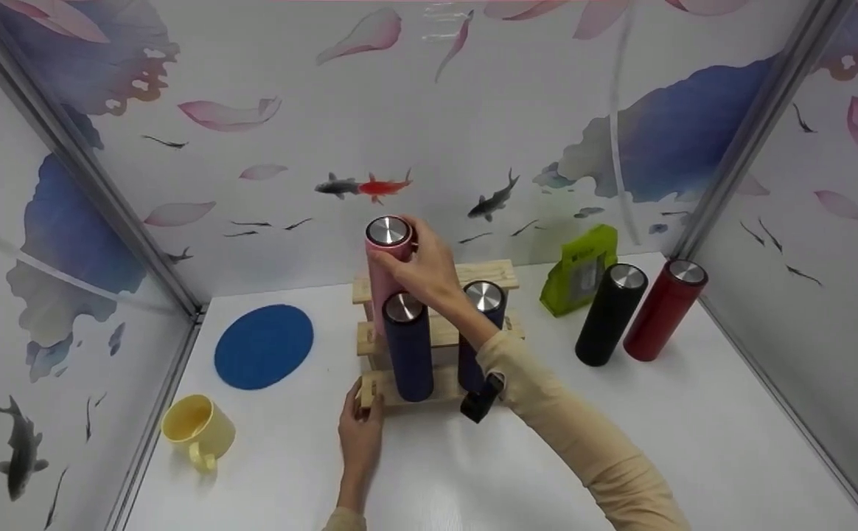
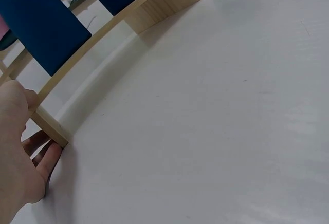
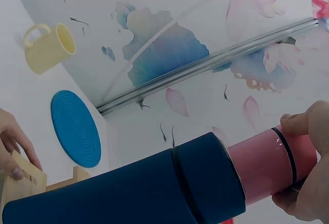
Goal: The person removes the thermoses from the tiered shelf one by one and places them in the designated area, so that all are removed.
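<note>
Head view: outstretched right hand point(image 1: 430, 269) grips pink bottle point(image 1: 379, 284); lower left hand point(image 1: 361, 436) holds wooden rack point(image 1: 445, 333).

5 flasks point(image 1: 411, 355), 1 rack point(image 1: 444, 333), 1 mug point(image 1: 211, 429), 1 mat point(image 1: 264, 346), 1 bag point(image 1: 572, 274).

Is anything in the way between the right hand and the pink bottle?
No, nothing visible is: the right hand grips the pink bottle near its top. The left blue bottle, on the front step of the rack, hides part of the pink one from the head view, but isn't between hand and bottle.
</note>
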### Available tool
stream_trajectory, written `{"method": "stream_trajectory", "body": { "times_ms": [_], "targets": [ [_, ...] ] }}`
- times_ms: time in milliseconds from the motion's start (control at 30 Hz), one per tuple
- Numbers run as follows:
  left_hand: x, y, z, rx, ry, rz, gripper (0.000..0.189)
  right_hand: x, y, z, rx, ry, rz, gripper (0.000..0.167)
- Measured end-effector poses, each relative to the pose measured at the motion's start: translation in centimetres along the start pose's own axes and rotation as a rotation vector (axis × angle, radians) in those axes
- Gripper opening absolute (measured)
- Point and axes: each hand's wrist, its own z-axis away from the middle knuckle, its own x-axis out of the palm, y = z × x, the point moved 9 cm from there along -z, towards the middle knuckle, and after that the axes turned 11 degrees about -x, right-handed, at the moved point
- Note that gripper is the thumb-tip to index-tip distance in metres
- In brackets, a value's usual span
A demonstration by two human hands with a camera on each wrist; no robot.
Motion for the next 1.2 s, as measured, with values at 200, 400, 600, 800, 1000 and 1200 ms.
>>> {"method": "stream_trajectory", "body": {
  "times_ms": [200,400,600,800,1000,1200],
  "targets": [
    [0.1,-0.1,-0.1,-0.007,-0.014,0.008,0.056,-1.8,0.1,0.0,-0.011,0.058,-0.019,0.066],
    [0.1,0.0,-0.1,-0.004,-0.012,0.012,0.055,-3.6,-0.2,-0.2,-0.057,0.111,-0.011,0.065],
    [0.1,0.0,-0.1,-0.012,-0.013,0.011,0.055,-5.8,-0.5,-0.4,-0.056,0.197,-0.031,0.068],
    [0.2,-0.2,-0.2,-0.02,-0.019,0.022,0.055,-8.4,-1.0,-0.9,-0.084,0.309,-0.041,0.067],
    [0.2,-0.2,-0.1,-0.019,-0.026,0.017,0.056,-11.1,-1.2,-1.2,-0.126,0.386,-0.05,0.066],
    [0.0,-0.1,-0.1,-0.024,-0.009,0.003,0.055,-13.5,-1.6,-1.2,-0.153,0.414,0.013,0.066]
  ]
}}
